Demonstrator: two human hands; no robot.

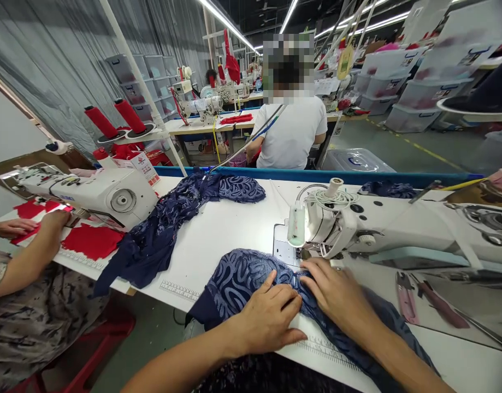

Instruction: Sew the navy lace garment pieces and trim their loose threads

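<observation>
- Two bare hands on one patterned navy fabric; left hand [271, 316] palm down, fingers bent onto cloth, thumb sticking out; can't tell if cloth is pinched.
- Right hand [336, 292] fingertips on same cloth just beside the needle area, back of hand motion-blurred; grip can't be told.
- Patterned navy fabric [232, 281]: soft, slightly sheen, raised curling pale-blue loops, plain dark edge at left; bunched between hands, runs on under right forearm. Sits at front of white tabletop [218, 224], up against the metal needle plate [284, 243].
- White sewing machine [335, 229]: hard glossy casing, rounded head, coiled pale tubing on top.
- Printed ruler strip [179, 290] along table edge, partly under cloth.
- Pink-handled snips [406, 299] lie right of the right hand, near other slim tools.
- Second navy heap [164, 218]: crumpled, ruffled, same looped pattern at far end.
- Left neighbour's hands work flat red cloth [90, 241]; two red thread cones [101, 121] stand tilted behind.
</observation>
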